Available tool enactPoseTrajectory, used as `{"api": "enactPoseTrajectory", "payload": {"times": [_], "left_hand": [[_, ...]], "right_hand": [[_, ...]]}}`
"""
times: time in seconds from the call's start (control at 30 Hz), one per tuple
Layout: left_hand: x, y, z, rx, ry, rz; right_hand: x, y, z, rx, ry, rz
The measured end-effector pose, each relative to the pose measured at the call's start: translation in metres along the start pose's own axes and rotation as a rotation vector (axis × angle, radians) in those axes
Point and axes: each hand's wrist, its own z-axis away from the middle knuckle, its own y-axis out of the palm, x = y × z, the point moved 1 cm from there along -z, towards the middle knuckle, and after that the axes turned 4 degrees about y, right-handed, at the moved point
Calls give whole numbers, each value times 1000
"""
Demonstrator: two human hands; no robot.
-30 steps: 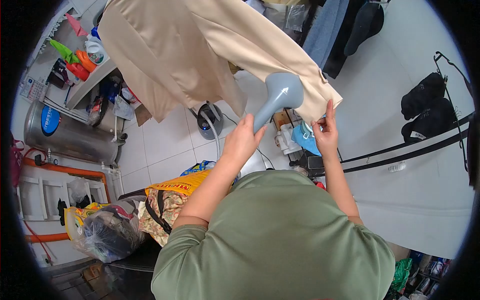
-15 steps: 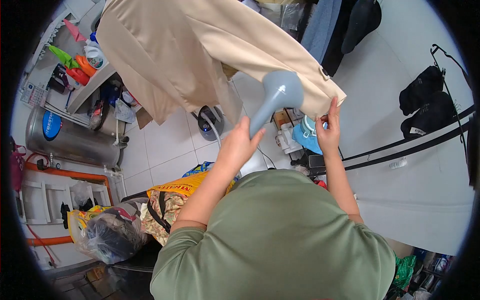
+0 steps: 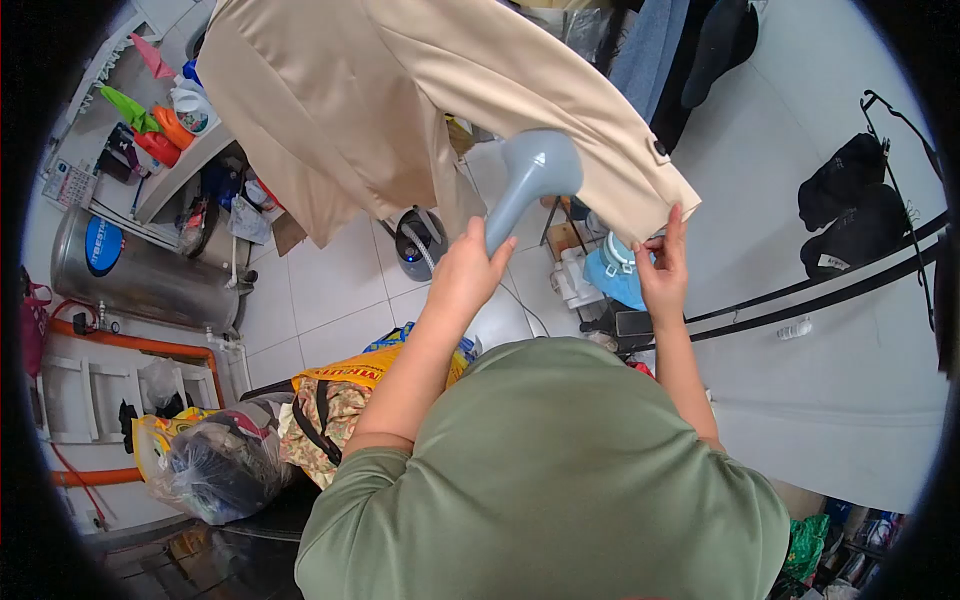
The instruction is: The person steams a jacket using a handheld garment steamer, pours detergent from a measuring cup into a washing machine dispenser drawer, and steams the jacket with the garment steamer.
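Observation:
A beige jacket [image 3: 310,110] hangs in front of me, one sleeve [image 3: 560,90] stretched out toward the right. My left hand [image 3: 465,277] is wrapped round the handle of a grey-blue handheld garment steamer [image 3: 543,165]. Its rounded head is at the lower edge of the sleeve; whether it touches the cloth I cannot tell. At the cuff, my right hand [image 3: 664,275] pinches the hem between thumb and fingers, holding the sleeve taut. A dark button [image 3: 660,147] shows near the cuff. On the floor below stands the dark steamer base [image 3: 418,250] with a ribbed hose.
A metal tank [image 3: 150,275] is at the left, beneath a shelf with bottles [image 3: 190,105]. Bags [image 3: 225,465] of cloth lie at lower left. Black caps [image 3: 855,225] hang on a rack at right. A light-blue item [image 3: 615,275] sits beneath my right hand.
My left hand has shifted the steamer slightly left and up along the sleeve. The cuff and my right hand have moved a little to the right and down.

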Motion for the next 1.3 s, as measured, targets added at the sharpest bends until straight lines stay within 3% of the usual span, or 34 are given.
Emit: {"api": "enactPoseTrajectory", "payload": {"times": [0.1,0.3,0.7,0.8,0.9,1.0,1.3], "left_hand": [[11,-4,-3,-100,-14,22],[3,-20,11,-27,-43,56],[-24,-15,6,81,24,-36],[-19,-14,-7,28,-12,-83],[2,-18,-26,-56,-73,-88],[12,-31,-44,-132,-110,-108],[8,-31,-42,-89,-64,-106]], "right_hand": [[-6,-2,-4,-14,67,-123],[-7,0,-10,70,29,-41],[-4,4,2,108,-221,251],[0,2,8,149,-240,293],[9,2,11,107,-64,127],[10,2,7,101,-192,174],[2,1,-2,38,-105,144]]}}
